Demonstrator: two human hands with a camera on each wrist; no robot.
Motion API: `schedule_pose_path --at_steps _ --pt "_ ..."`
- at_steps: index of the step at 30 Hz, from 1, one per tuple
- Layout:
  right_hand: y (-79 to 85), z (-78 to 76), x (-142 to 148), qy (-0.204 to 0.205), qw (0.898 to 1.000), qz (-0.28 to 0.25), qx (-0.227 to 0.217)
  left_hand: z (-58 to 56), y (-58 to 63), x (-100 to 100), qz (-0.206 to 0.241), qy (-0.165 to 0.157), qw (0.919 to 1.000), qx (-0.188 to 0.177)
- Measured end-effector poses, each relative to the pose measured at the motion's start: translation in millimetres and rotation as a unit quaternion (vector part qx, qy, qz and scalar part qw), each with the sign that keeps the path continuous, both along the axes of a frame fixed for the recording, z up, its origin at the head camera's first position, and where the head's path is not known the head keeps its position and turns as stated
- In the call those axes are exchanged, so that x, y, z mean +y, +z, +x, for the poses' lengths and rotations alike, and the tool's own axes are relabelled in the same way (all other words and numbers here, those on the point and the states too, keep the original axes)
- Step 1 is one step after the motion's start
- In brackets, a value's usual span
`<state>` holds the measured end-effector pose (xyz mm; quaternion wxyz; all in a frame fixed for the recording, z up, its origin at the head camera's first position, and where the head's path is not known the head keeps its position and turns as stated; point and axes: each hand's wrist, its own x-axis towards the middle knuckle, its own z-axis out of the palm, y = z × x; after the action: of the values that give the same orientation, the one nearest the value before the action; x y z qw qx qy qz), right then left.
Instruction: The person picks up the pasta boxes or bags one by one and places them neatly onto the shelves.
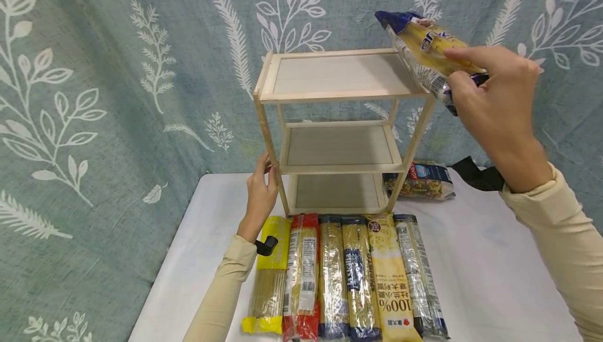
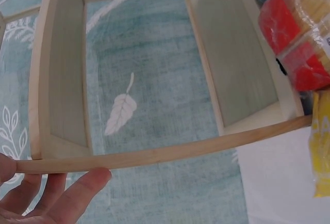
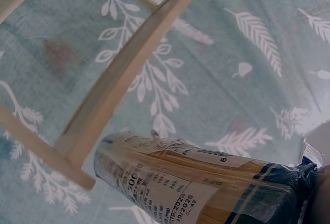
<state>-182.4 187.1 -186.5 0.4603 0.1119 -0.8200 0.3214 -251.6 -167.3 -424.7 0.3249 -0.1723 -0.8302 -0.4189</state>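
A three-tier wooden rack (image 1: 344,95) stands at the back of the table. My left hand (image 1: 260,195) holds its left front post; in the left wrist view the fingertips (image 2: 95,178) lie against the post (image 2: 154,155). Up at the right, my right hand (image 1: 501,96) grips one end of a blue-and-yellow pasta packet (image 1: 419,43). That packet slants over the right end of the top shelf; whether it touches the shelf I cannot tell. The right wrist view shows the packet's printed label and clear wrap (image 3: 191,182) beside a rack post.
Several spaghetti packets lie side by side before the rack, among them a yellow one (image 1: 267,279), a red one (image 1: 301,274) and a cream one (image 1: 393,279). A bag of coloured pasta (image 1: 426,180) lies behind the right post. A patterned curtain (image 1: 118,122) hangs around the white table (image 1: 202,216).
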Motion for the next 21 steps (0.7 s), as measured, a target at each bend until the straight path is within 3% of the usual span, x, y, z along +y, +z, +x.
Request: schedule_pose_path --at_steps 6,15,18,21 --pt "-0.7 -15.4 -15 0.002 0.999 0.032 -0.023 -0.2 -0.3 1 -0.005 0.003 1.0 -0.008" --pt "-6.2 -37.0 -36 0.002 0.991 0.057 -0.121 -0.7 -0.7 0 0.0 0.0 0.9999 -0.011" --pt "-8.4 -36.5 -40 -0.024 0.979 0.099 -0.178 -0.9 -0.9 0 0.0 0.001 1.0 -0.007" --pt "-10.6 -33.7 -43 -0.048 0.957 0.159 -0.238 -1.0 -0.9 0 0.002 0.002 1.0 -0.002"
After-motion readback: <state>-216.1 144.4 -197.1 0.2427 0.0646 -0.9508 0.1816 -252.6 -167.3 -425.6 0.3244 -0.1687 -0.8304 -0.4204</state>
